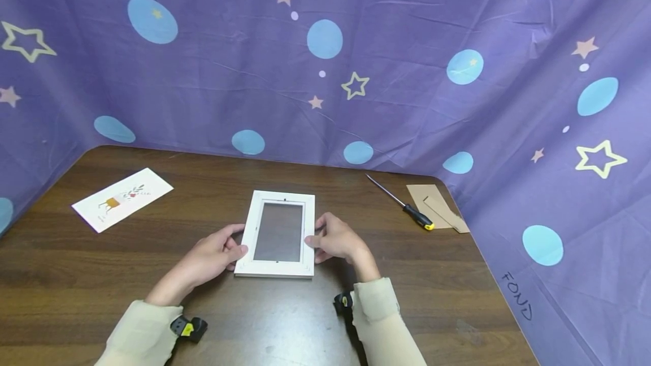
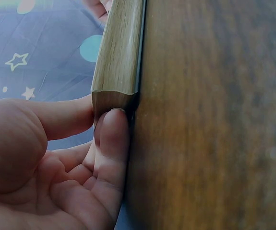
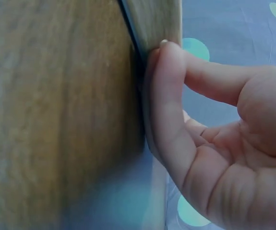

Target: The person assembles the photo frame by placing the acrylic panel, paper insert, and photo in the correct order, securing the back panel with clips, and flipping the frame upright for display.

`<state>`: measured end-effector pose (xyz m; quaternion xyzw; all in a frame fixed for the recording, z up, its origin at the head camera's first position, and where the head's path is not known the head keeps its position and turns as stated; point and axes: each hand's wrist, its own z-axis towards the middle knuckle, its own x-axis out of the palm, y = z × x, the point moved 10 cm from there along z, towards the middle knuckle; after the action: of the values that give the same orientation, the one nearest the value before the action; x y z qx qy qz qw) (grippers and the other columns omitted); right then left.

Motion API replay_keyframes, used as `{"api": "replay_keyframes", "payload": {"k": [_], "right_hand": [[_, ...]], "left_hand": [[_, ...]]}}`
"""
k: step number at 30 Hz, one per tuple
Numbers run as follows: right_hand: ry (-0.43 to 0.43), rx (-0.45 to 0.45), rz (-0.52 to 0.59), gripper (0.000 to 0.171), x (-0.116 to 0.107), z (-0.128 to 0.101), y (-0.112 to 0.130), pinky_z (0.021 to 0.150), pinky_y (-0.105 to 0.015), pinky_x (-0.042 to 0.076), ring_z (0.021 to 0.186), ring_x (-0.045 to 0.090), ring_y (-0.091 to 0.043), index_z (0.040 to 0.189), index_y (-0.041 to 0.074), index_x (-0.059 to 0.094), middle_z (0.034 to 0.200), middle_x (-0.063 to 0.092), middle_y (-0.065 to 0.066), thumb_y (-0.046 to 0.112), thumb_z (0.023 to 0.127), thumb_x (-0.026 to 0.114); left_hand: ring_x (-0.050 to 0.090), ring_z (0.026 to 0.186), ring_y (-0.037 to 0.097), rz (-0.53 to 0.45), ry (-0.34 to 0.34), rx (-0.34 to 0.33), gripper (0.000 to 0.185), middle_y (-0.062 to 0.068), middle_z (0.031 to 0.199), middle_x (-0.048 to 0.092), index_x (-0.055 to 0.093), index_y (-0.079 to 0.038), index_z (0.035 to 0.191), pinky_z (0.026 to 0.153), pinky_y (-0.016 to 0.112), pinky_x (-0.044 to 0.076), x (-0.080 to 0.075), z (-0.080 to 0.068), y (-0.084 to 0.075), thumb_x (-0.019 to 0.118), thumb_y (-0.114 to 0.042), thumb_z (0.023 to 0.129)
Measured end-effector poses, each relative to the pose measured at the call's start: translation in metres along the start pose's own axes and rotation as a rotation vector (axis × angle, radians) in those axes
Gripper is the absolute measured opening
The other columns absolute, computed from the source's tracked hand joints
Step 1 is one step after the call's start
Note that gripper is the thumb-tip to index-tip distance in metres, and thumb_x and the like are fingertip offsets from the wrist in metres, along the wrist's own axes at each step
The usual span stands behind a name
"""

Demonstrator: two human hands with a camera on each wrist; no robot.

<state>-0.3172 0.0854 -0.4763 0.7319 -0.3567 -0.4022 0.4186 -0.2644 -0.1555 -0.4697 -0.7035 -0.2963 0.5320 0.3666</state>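
Observation:
A white picture frame is at the middle of the table, its dark rectangular centre facing up. From the left, my left hand grips its side, thumb over the border near the lower corner. My right hand holds the opposite side the same way, its thumb on the right border. In the left wrist view, the frame's edge sits between thumb and fingers. The right wrist view has the fingers against the frame's side. Whether the frame touches the table all round cannot be told.
On the brown wooden table, a white card with a printed deer-like drawing lies at the left. A screwdriver with a black and yellow handle lies at the right, beside tan board pieces. Purple patterned cloth encloses the back and sides.

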Motion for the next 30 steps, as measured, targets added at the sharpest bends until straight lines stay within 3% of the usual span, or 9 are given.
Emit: {"api": "replay_keyframes", "payload": {"k": [6,10,14,17,20,24,27,30], "right_hand": [[0.010,0.020,0.029,0.033,-0.001,0.001,-0.004,0.064,-0.038,0.066,0.064,0.068,-0.023,0.119,-0.006,0.050,0.088,0.057,-0.012,0.001,0.098,0.074],[0.014,0.027,0.046,0.032,0.000,0.002,-0.005,0.065,-0.038,0.066,0.064,0.068,-0.023,0.119,-0.005,0.050,0.086,0.059,-0.013,0.000,0.098,0.074],[0.015,0.035,0.051,0.031,0.002,0.002,-0.005,0.065,-0.038,0.067,0.064,0.068,-0.023,0.118,-0.005,0.050,0.086,0.059,-0.013,0.001,0.098,0.074],[0.009,0.038,0.049,0.031,0.001,0.002,-0.004,0.065,-0.039,0.067,0.064,0.068,-0.023,0.118,-0.004,0.051,0.086,0.059,-0.013,0.001,0.098,0.074],[0.005,0.038,0.047,0.032,0.001,0.002,-0.004,0.065,-0.038,0.066,0.064,0.067,-0.023,0.118,-0.004,0.051,0.085,0.059,-0.013,0.001,0.098,0.074],[0.003,0.042,0.047,0.032,0.000,0.003,-0.005,0.065,-0.038,0.066,0.064,0.067,-0.023,0.119,-0.004,0.051,0.085,0.059,-0.013,0.002,0.098,0.074],[0.001,0.048,0.052,0.032,-0.001,0.003,-0.007,0.065,-0.038,0.067,0.065,0.067,-0.023,0.118,-0.004,0.051,0.086,0.059,-0.013,0.002,0.098,0.074],[0.003,0.051,0.057,0.031,-0.001,0.003,-0.008,0.065,-0.039,0.067,0.065,0.067,-0.023,0.118,-0.003,0.050,0.086,0.058,-0.012,0.001,0.098,0.074]], "left_hand": [[0.067,0.079,0.018,-0.002,0.007,0.008,0.065,0.008,0.094,0.064,0.039,0.008,0.157,0.074,0.035,0.057,0.000,0.001,-0.002,0.066,-0.020,0.105],[0.068,0.081,0.020,-0.047,0.064,-0.010,0.065,0.010,0.095,0.064,0.036,0.008,0.158,0.075,0.034,0.060,0.000,0.002,0.001,0.065,-0.020,0.106],[0.065,0.084,0.022,-0.116,0.112,-0.025,0.063,0.013,0.097,0.064,0.034,0.009,0.158,0.074,0.033,0.064,-0.014,0.005,0.005,0.062,-0.016,0.108],[0.066,0.086,0.022,-0.039,0.071,-0.002,0.061,0.014,0.102,0.066,0.036,0.009,0.158,0.074,0.033,0.064,-0.043,0.008,0.007,0.060,-0.017,0.109],[0.068,0.088,0.024,0.189,-0.042,0.058,0.059,0.016,0.107,0.070,0.043,0.009,0.154,0.075,0.037,0.059,-0.086,0.013,0.009,0.063,-0.022,0.107],[0.066,0.104,0.048,0.480,-0.201,0.104,0.061,0.033,0.119,0.068,0.049,0.011,0.147,0.086,0.059,0.053,-0.144,0.021,0.020,0.070,-0.025,0.102],[0.047,0.121,0.067,0.580,-0.237,0.068,0.071,0.046,0.135,0.051,0.043,0.014,0.148,0.096,0.076,0.041,-0.178,0.023,0.042,0.073,-0.026,0.098],[0.033,0.124,0.074,0.633,-0.245,-0.006,0.085,0.049,0.144,0.034,0.035,0.012,0.153,0.092,0.084,0.034,-0.203,0.021,0.068,0.077,-0.035,0.095]]}}
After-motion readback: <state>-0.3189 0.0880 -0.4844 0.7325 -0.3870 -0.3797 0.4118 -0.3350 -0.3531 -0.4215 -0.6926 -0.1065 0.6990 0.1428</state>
